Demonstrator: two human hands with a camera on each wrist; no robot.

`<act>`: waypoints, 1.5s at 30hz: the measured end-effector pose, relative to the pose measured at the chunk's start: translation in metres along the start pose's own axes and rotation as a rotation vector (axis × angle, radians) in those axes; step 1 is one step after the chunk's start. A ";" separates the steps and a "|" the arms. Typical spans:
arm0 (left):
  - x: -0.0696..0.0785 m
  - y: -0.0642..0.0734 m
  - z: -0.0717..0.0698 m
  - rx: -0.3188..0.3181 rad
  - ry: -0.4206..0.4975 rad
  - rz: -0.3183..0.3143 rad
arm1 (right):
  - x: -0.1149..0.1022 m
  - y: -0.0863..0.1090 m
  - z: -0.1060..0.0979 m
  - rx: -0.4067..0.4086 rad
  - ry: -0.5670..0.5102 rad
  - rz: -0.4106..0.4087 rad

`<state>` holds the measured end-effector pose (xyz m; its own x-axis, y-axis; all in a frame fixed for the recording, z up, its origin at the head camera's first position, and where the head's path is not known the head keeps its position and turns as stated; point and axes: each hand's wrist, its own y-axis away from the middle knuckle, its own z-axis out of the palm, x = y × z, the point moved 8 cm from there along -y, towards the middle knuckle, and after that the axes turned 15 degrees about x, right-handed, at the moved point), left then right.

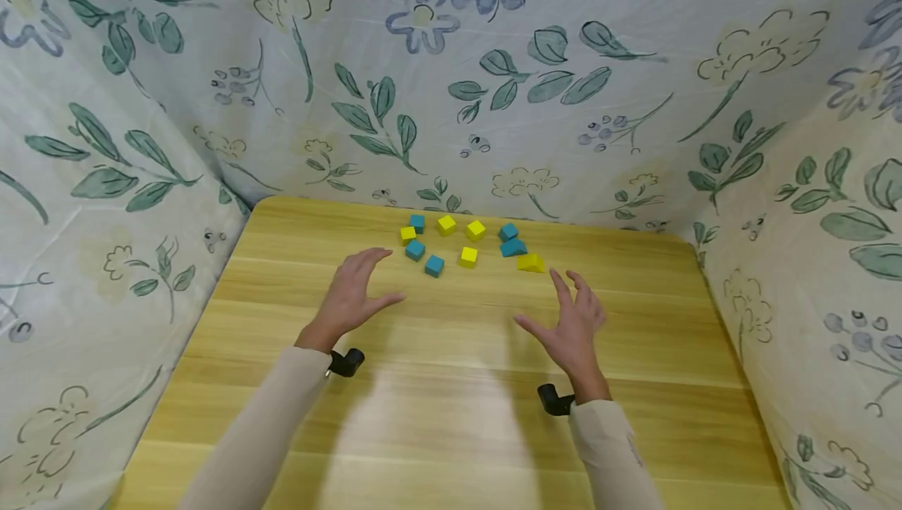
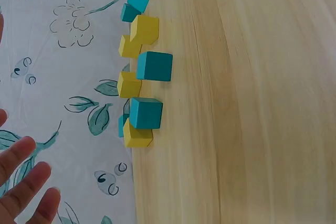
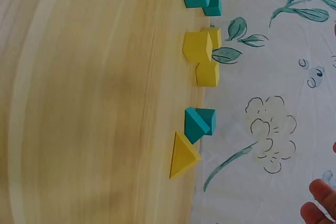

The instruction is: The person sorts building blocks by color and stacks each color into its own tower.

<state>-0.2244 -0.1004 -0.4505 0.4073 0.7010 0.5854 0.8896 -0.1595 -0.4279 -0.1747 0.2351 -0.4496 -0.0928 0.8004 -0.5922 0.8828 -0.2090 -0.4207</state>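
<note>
My left hand (image 1: 350, 291) hovers over the wooden table with fingers extended and thumb spread, holding nothing. Its nearest things are a blue cube (image 1: 434, 265), another blue cube (image 1: 415, 250) and a yellow cube (image 1: 408, 236). On the other side my right hand (image 1: 572, 323) is likewise spread and holds nothing, its fingertips close to a yellow triangular block (image 1: 531, 262). Beside that block lie a blue triangular block (image 1: 513, 247) and a blue cube (image 1: 509, 232). A yellow cube (image 1: 468, 257) sits between the hands, with two more yellow cubes behind it.
The blocks stand along the far part of the wooden table (image 1: 451, 385). A floral cloth (image 1: 423, 126) rises like a wall behind the table and along both sides. Each wrist wears a black camera mount, one of them at the left wrist (image 1: 348, 363).
</note>
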 end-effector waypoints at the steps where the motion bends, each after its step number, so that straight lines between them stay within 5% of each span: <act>1: -0.002 -0.001 0.004 -0.011 0.021 -0.023 | 0.000 0.000 0.004 -0.011 -0.011 0.010; 11: -0.026 -0.004 0.050 -0.111 0.204 -0.250 | 0.003 -0.004 0.057 -0.106 -0.151 0.060; 23: -0.042 -0.011 0.099 -0.155 0.339 -0.433 | -0.002 -0.012 0.127 -0.272 -0.275 0.145; 37: -0.051 -0.023 0.130 -0.171 0.312 -0.440 | -0.020 -0.022 0.188 -0.396 -0.375 0.111; 45: -0.049 -0.026 0.143 -0.157 0.333 -0.425 | -0.019 -0.027 0.206 -0.390 -0.383 0.187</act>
<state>-0.2970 -0.0311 -0.5660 0.0272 0.4729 0.8807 0.9994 -0.0304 -0.0145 -0.2921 0.1093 -0.5684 -0.0146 0.4942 -0.8693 0.9980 -0.0465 -0.0432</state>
